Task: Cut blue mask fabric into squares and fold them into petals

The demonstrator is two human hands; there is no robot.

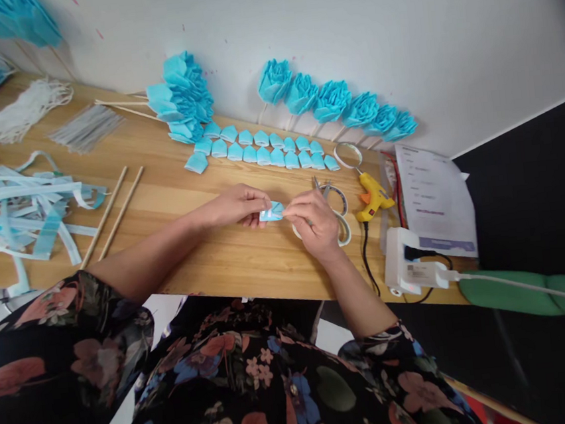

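Over the middle of the table, my left hand [239,206] pinches a small blue fabric piece [271,212] between thumb and fingers. My right hand [316,221] is closed, its fingertips together at the right edge of the same piece; whether anything thin is also between them, I cannot tell. Scissors [327,188] and a roll of tape [345,229] lie partly hidden behind my right hand. Beyond both hands, folded blue petals [249,154] are laid out in rows.
Blue fabric flowers on sticks [332,100] lean against the wall, with a flower bunch [184,98] further left. A yellow glue gun [373,196], a power strip [407,263] and printed sheets [433,191] are at right. Cut strips [36,202] and two wooden sticks [121,212] lie left.
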